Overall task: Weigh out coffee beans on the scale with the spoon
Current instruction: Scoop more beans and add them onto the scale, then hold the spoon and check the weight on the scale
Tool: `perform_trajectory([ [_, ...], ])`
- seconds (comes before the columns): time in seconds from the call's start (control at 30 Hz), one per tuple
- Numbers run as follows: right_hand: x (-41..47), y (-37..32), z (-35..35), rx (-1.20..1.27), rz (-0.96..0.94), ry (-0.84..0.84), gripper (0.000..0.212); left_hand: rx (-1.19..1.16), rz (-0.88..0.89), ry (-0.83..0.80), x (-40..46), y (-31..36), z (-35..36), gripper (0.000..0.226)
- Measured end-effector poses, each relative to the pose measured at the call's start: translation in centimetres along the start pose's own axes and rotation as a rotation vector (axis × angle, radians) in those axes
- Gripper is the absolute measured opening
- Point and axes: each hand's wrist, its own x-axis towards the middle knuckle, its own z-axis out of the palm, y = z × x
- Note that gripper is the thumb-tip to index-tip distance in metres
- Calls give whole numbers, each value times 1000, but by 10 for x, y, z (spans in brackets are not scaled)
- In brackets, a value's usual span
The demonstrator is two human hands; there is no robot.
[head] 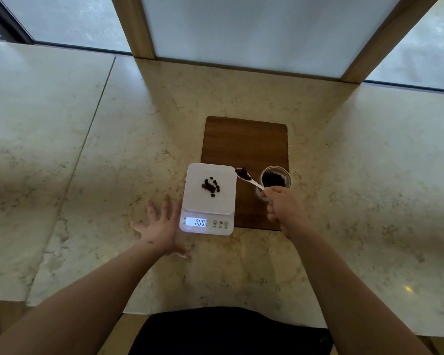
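A white digital scale [224, 201] sits on the marble counter, its lit display reading 009. A small pile of dark coffee beans [211, 187] lies on its platform. My right hand [284, 206] grips the handle of a white spoon [251, 181], whose bowl is heaped with beans and hovers just off the scale's right edge. A clear cup of coffee beans [275, 178] stands right behind that hand. My left hand [162, 225] rests flat on the counter, fingers spread, touching the scale's left side.
A dark wooden board [244, 144] lies under the cup and partly under the scale. The marble counter [113, 162] stretches wide to both sides. A wood-framed frosted panel [241, 29] rises at the back.
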Motion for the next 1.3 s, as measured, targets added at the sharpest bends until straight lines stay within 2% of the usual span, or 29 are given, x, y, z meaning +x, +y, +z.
perform_trajectory([
  [0.53,17,16,50,-252,24,33,31,-20,9,-2,-4,3,0,167],
  [0.7,21,14,51,-438,-123,104,32,-17,24,-2,-7,2,-1,166],
  [1.1,13,12,59,-801,-370,127,29,-22,28,-17,-7,3,0,166],
  [1.3,5,17,55,-911,-469,183,27,-18,26,9,-2,0,4,170],
])
